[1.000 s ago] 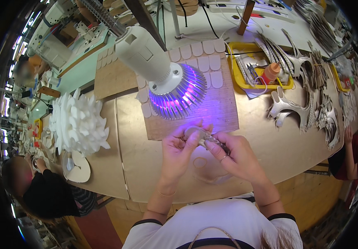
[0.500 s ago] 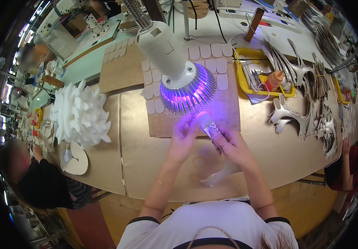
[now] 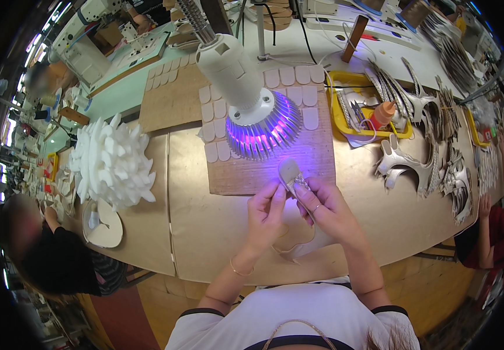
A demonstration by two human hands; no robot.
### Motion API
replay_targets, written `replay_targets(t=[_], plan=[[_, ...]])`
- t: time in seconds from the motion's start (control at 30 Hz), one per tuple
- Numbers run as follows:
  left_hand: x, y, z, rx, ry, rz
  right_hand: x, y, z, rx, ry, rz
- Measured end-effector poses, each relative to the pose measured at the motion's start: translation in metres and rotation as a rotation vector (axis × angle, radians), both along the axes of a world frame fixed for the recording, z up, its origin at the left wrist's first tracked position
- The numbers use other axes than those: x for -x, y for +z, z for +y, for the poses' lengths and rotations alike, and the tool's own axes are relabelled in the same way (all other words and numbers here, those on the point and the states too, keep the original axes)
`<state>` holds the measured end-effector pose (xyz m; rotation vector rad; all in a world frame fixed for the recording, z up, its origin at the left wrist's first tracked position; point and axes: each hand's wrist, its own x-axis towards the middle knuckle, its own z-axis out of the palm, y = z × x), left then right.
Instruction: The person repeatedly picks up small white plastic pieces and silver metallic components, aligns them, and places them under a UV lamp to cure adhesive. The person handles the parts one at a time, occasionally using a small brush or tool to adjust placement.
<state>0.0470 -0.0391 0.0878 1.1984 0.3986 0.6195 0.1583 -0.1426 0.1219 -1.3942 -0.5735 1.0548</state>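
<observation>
Both my hands are in front of a lit lamp with a finned silver head (image 3: 263,129) and purple light. Between them is a pale leather shoe upper piece (image 3: 290,170), its rounded tab pointing up toward the lamp and crinkled material behind the tab. My right hand (image 3: 332,210) is closed around its right side, thumb on top. At the tab's lower left edge, my left hand (image 3: 266,213) is closed in a pinch, thumb and forefinger together. A thin, curved part hangs below the hands, partly hidden by them.
Rounded pale tabs (image 3: 309,118) lie in rows on a cardboard sheet (image 3: 228,182) under the lamp. Right stands a yellow basket (image 3: 339,119) with an orange-capped bottle (image 3: 382,115), beside stacked shoe uppers (image 3: 415,166). A white spiky foam object (image 3: 112,163) is left. People sit at both sides.
Both hands and the shoe upper piece have drawn slightly away from the lamp. My left hand has slid from the tab's tip down to its lower left edge.
</observation>
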Motion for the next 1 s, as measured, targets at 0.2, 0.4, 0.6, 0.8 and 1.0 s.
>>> replay_targets(t=[0.2,0.4,0.6,0.8,1.0], plan=[[0.005,-0.004,-0.003,-0.006,-0.014,-0.037,0.003,0.007,-0.002,0.054,0.005,-0.027],[0.005,-0.010,0.003,-0.010,-0.020,-0.020,0.004,0.011,-0.004,0.040,0.046,0.018],[-0.018,-0.003,0.000,0.439,0.009,-0.114,-0.003,-0.007,-0.002,0.094,0.000,-0.216],[-0.029,0.003,-0.004,0.210,-0.013,0.029,-0.004,-0.017,-0.012,0.083,-0.061,-0.406],[-0.039,-0.007,-0.008,0.199,-0.054,0.068,0.012,-0.023,-0.022,0.272,-0.218,-0.834]])
